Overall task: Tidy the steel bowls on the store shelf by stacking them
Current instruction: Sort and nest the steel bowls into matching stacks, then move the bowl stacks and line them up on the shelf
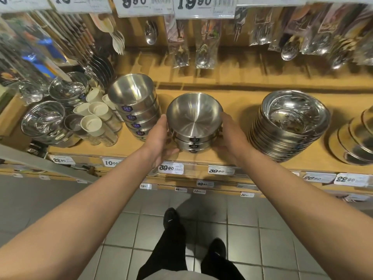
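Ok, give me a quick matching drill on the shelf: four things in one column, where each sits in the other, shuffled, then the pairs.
Things:
1. held stack
2. tall stack
3. plate stack
4. cups

Places:
A. far left, lying on their sides
B. between left hand and right hand
C. right of the hands
D. just left of the left hand, leaning

Pairs: 1-B, 2-D, 3-C, 4-A

Packaged spoons (pixel 202 55) hanging above, white cups (pixel 94 116) at left, price tags (pixel 171 168) along the shelf edge.
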{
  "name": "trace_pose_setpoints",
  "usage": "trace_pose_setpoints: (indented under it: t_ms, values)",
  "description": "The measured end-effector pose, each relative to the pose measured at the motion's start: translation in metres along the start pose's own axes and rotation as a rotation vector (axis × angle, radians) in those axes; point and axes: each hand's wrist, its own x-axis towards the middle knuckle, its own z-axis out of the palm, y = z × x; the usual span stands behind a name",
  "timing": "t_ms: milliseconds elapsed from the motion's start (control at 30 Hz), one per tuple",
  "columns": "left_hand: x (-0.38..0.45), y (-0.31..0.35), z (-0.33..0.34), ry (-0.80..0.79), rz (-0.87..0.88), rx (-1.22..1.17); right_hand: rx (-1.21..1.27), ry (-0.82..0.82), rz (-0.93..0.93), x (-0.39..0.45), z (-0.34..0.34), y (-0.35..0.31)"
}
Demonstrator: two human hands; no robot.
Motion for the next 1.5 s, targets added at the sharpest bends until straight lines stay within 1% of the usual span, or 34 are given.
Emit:
trace_pose_setpoints:
  t_ms: [67, 233, 467, 567, 767, 1067, 1200, 1267, 1333, 1500]
  values:
    - [0.002, -0.001, 0.000, -0.027, -0.017, -0.045, 0.063, -0.007, 0.008, 0.003, 0.002, 0.005]
    - [0.008, -0.005, 0.003, -0.044, -0.025, -0.038, 0.115, 0.025, 0.003, 0.015, -0.003, 0.026]
    - [0.012, 0.002, 0.024, -0.077, -0.045, -0.050, 0.186, 0.144, 0.020, 0.029, -0.015, 0.031]
    - [0.017, 0.007, 0.035, -0.075, -0.047, -0.051, 0.177, 0.202, 0.021, 0.031, -0.019, 0.027]
    - [0.025, 0.018, 0.048, -0.099, -0.064, -0.072, 0.223, 0.288, -0.045, 0.035, -0.014, 0.025]
    - [0.045, 0.028, 0.044, -0.071, -0.037, -0.048, 0.182, 0.275, -0.103, 0.047, -0.001, 0.013]
    - [0.048, 0.029, 0.043, -0.056, -0.018, -0.128, 0.163, 0.248, -0.131, 0.052, 0.004, 0.007]
    - [0.047, 0.030, 0.043, -0.049, -0.002, -0.161, 0.149, 0.226, -0.127, 0.051, 0.005, 0.004]
    - [0.045, 0.029, 0.042, -0.035, 0.021, -0.141, 0.160, 0.216, -0.109, 0.046, 0.006, 0.004]
    - [0.033, 0.018, 0.038, 0.017, 0.004, -0.105, 0.283, 0.140, -0.008, 0.018, -0.001, 0.024]
